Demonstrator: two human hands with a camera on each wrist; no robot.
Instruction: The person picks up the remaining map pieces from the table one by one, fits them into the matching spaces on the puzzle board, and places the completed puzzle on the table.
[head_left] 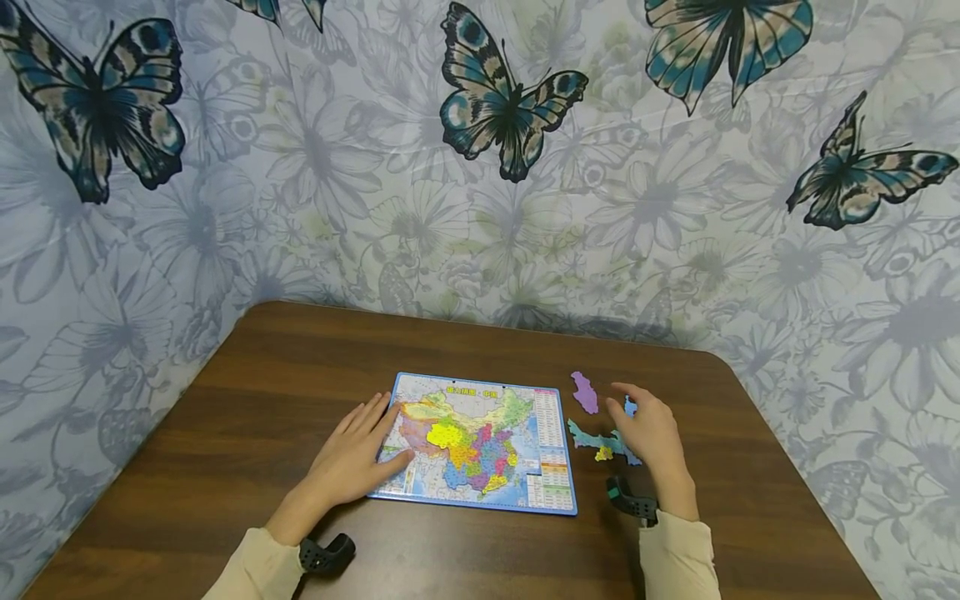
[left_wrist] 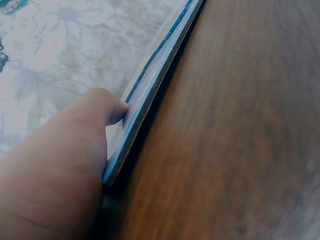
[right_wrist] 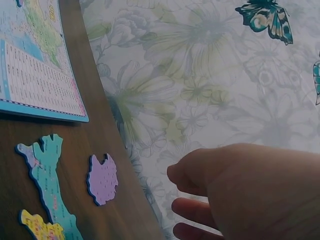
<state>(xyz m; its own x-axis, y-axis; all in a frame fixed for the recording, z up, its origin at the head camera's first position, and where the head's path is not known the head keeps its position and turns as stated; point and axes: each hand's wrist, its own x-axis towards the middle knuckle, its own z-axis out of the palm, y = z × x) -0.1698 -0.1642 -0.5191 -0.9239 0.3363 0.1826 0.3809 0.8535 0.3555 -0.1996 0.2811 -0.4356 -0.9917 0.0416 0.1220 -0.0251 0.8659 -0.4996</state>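
Across the lower half of the head view, spread beneath everything else: a broad brown wood-grain tabletop [head_left: 300,375], probably smooth enough to let flat things slide. Near its middle, face up: a thin rectangular blue-edged board [head_left: 480,408] printed with a many-coloured map. Likely light and stiff, slick on the printed face; best held by opposite edges.

At nine o'clock on the board, the left hand [head_left: 348,467]: fingers laid out straight at the rim, thumb set apart near eight o'clock, nothing pinched. At three o'clock, past the board, the right hand [head_left: 652,427]: thumb and index finger apart, other fingers loosely bent, no piece visibly gripped.

Between board and right hand, flat on the wood: a long, winding teal puzzle piece [head_left: 589,439], dark-edged, of uncertain material. Probably light, and weakest at the narrow waist; better taken across the middle than by a tip. At two o'clock, a lilac jagged-edged puzzle piece [head_left: 585,395], likely stiff and easily pinched across the narrow width.

At the teal piece's six o'clock side, touching or overlapping: a small yellow jagged puzzle piece [head_left: 603,453], fiddly, better tipped up by one edge. By the right thumb, smallest in visible part: a bright blue puzzle piece [head_left: 630,407], contact unclear.
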